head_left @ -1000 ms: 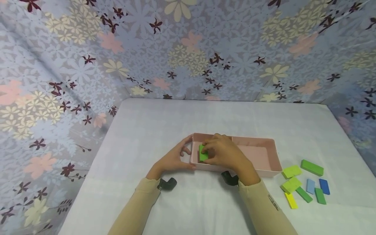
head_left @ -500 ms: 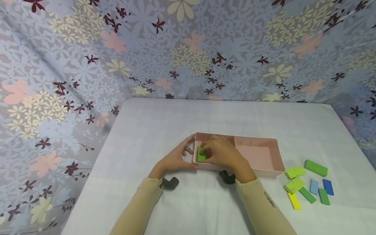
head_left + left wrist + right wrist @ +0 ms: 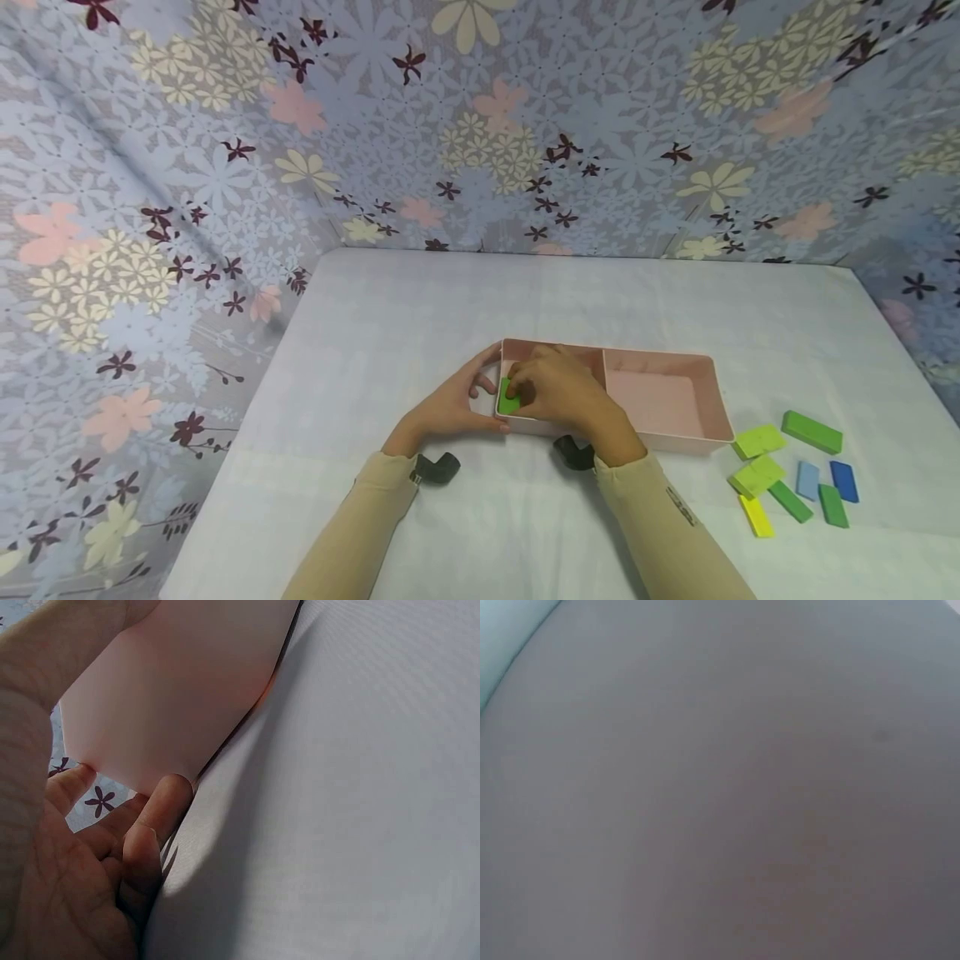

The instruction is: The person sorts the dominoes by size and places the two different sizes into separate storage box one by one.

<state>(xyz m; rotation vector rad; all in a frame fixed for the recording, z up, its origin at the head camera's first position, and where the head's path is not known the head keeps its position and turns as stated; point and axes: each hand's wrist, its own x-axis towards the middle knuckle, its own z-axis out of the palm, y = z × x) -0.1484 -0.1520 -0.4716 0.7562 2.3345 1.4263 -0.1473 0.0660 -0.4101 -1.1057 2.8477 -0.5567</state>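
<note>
Head view: both forearms slant inward from the near side of the worktop (image 3: 420,308), left hand (image 3: 452,403) and right hand (image 3: 562,392) meeting at a two-compartment pink box (image 3: 667,400). The left hand braces the box's left end, thumb and index finger spread to its near-left and far-left corners, the other fingers bent at the end wall; the left wrist view shows fingertips touching pink plastic. The right hand arches over the near rim into the left compartment, palm down, thumb and fingers nearly together, pinching a green block (image 3: 508,402) in that compartment's near-left corner; whether it rests on the floor cannot be told. The right wrist view is too blurred to show the fingers. Loose blocks (image 3: 757,476) lie off the box's near-right corner, toward the worktop's right edge.
</note>
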